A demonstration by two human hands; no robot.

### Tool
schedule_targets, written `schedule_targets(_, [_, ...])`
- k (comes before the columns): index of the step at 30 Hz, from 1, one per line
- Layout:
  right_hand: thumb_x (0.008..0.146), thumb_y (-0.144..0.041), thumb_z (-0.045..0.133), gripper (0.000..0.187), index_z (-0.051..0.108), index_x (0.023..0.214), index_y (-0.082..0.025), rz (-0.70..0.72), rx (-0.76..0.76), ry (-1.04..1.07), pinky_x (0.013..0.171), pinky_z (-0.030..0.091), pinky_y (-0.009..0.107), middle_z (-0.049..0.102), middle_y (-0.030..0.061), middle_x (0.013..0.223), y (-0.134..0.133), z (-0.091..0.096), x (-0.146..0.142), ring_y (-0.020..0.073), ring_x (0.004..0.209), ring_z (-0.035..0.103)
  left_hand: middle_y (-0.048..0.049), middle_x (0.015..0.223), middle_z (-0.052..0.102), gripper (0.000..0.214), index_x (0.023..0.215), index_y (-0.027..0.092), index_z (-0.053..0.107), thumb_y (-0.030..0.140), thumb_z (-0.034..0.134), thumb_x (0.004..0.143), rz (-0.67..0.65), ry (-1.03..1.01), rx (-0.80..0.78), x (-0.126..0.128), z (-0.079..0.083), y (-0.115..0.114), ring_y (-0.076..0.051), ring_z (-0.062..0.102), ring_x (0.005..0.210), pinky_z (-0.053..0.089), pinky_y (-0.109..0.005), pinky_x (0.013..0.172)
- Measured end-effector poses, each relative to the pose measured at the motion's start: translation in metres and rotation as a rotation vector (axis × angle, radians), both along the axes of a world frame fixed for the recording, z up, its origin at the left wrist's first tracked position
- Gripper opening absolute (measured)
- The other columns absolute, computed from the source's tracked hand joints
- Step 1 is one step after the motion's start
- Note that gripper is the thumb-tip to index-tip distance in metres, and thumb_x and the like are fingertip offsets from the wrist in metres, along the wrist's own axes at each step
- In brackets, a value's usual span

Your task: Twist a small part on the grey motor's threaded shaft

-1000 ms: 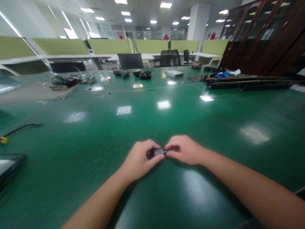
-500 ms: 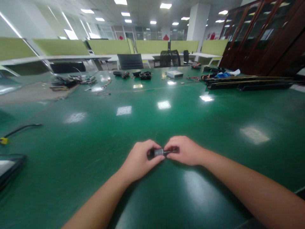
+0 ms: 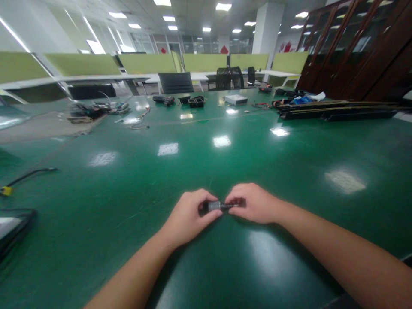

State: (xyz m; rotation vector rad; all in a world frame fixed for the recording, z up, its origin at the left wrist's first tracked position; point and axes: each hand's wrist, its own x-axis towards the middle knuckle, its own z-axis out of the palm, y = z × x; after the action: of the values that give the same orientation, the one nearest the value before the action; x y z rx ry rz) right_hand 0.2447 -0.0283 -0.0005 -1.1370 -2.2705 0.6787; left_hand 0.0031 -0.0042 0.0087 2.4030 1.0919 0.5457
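A small cylindrical tool point(image 3: 214, 206), with a black end, a grey middle and a thin dark shaft toward the right, lies crosswise between both hands, low over the table. My left hand point(image 3: 190, 213) is closed on its thicker end, thumb and forefinger along the grey part. Around the thin shaft, the thumb and fingertips of my right hand point(image 3: 250, 203) are curled in a pinch. The exact kind of tool is too small and blurred to tell. Beneath both hands is the green tabletop point(image 3: 206, 266).
At the left edge are a black cable with a yellow part point(image 3: 6, 190) and a dark-framed object point(image 3: 14, 229). Farther back sit tangled parts point(image 3: 96, 109), a grey box point(image 3: 236, 100), black items point(image 3: 195, 101) and long dark strips point(image 3: 337, 110) at the right.
My right hand has shifted slightly to the right along the thin shaft, showing more of it. My left hand and the tool's grey part stay in place.
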Motion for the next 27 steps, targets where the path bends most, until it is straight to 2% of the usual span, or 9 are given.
schedule_targets(23, [0.078, -0.016, 0.075, 0.012, 0.074, 0.090, -0.017, -0.052, -0.052, -0.067, 0.068, 0.045, 0.024, 0.069, 0.0014, 0.083, 0.003, 0.007, 0.009, 0.0127, 0.072, 0.060, 0.0000, 0.084, 0.069, 0.022, 0.095, 0.022, 0.072, 0.043, 0.072, 0.086, 0.003, 0.014, -0.005, -0.002, -0.002, 0.001, -0.018, 0.061, 0.074, 0.043, -0.029, 0.069])
schedule_targets(27, [0.078, -0.016, 0.075, 0.010, 0.075, 0.088, -0.018, -0.050, -0.018, -0.092, 0.069, 0.045, 0.025, 0.069, 0.0011, 0.084, 0.005, 0.008, 0.016, 0.0131, 0.075, 0.061, -0.0005, 0.082, 0.069, 0.023, 0.094, 0.022, 0.072, 0.043, 0.071, 0.086, 0.007, 0.012, -0.002, -0.002, 0.000, 0.001, -0.017, 0.061, 0.072, 0.043, -0.029, 0.068])
